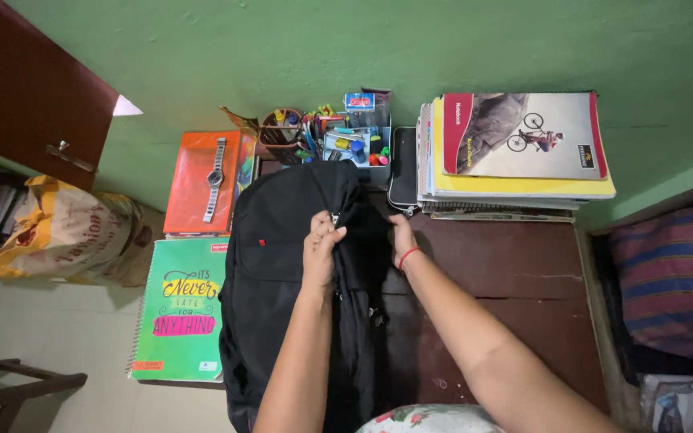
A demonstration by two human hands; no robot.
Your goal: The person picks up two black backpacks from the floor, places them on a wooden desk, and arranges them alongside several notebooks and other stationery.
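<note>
- Black fabric filled the middle of the view: a backpack (290,281) lay flat on the dark wooden surface (515,281), its top end toward twelve o'clock.
- Left hand (321,252) sat on the upper part of the bag, its grip pinched closed on the zipper pull (334,218) near the bag's top.
- Right hand (403,240), a red thread at the wrist, lay just beside it at three o'clock, fingers curled down onto the bag's edge; its grip looked pressed against the fabric, though whether it truly clutched a fold I could not tell.
- At nine o'clock from the bag lay a green spiral notebook (180,309), touching the bag's flank, and above it an orange folder (200,183) with a wristwatch (215,178) resting on top.
- At twelve o'clock stood a crowded pen holder (338,138), right up against the bag's top end.
- At one to two o'clock rose a stack of books (515,156), with a slim dark case (403,168) leaning beside it.
- Risk, as I judged it: a hard tug on the pull could shove the bag upward into the pen holder and tip the pens out.
- Another: loose fabric by the teeth might snag if the right hand let the edge go slack.
- And the notebook at nine o'clock overhung the surface's edge; a sideways nudge from the bag could send it to the floor.
</note>
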